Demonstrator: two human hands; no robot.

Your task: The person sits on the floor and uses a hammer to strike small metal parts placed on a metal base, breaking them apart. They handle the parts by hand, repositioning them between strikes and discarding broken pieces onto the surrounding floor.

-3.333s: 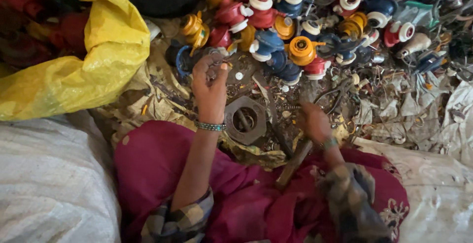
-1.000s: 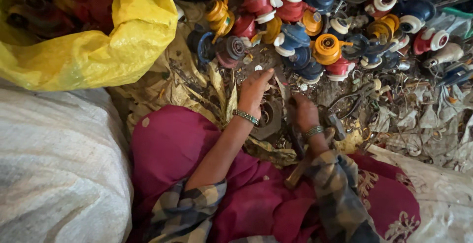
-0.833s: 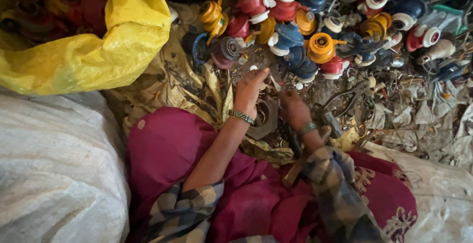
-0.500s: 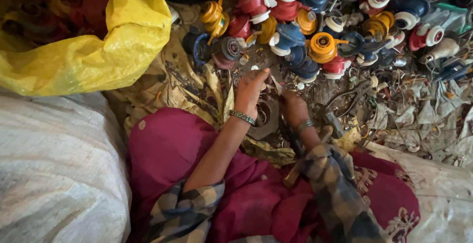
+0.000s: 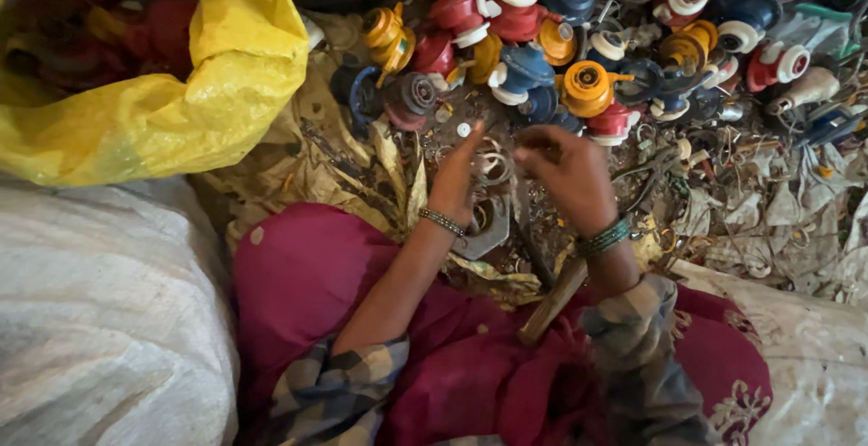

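Both hands now meet above metal ring (image 5: 485,220): left hand (image 5: 458,175) and right hand (image 5: 568,173) pinch small part (image 5: 493,158), possibly wire loop; reach into heap of coloured caps (image 5: 579,39) over. Wooden handle (image 5: 551,301) beside ring.

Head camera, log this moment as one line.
left hand on metal ring | right hand pinching ring | hammer on lap | plastic caps behind

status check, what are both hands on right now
Left hand and right hand close together over a small metal ring, grip unclear. Grey metal block beneath. Pile of coloured plastic parts just beyond, wooden handle on lap.
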